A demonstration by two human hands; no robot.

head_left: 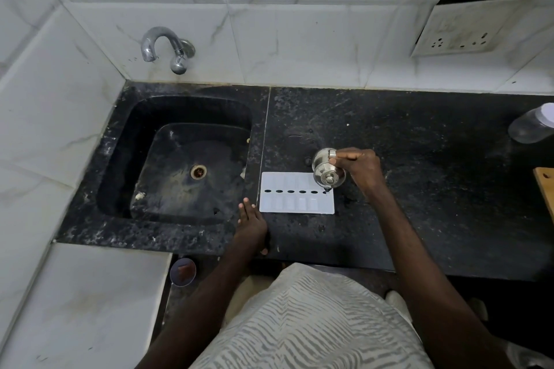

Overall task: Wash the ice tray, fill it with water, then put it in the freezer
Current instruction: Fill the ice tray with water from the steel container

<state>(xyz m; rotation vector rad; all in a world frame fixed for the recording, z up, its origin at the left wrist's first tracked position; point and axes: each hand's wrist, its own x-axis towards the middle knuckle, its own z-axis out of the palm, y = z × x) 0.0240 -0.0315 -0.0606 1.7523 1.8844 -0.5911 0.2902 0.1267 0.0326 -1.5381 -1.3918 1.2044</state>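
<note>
Flat on the black tabletop point(419, 174), just right of the sink point(126, 144): the white ice tray point(295, 205), long side toward the body. Over its right end, a small steel pot point(322, 163) tipped downward, held at the rim by the curled fingers of the right grip point(359, 166). Just beside its left end, the left grip point(251, 220) laid flat, fingers straight, holding nothing. Probably light, thin, bendy plastic, prone to slopping once full. Best lifted level by both short ends, slowly, without twisting.
</note>
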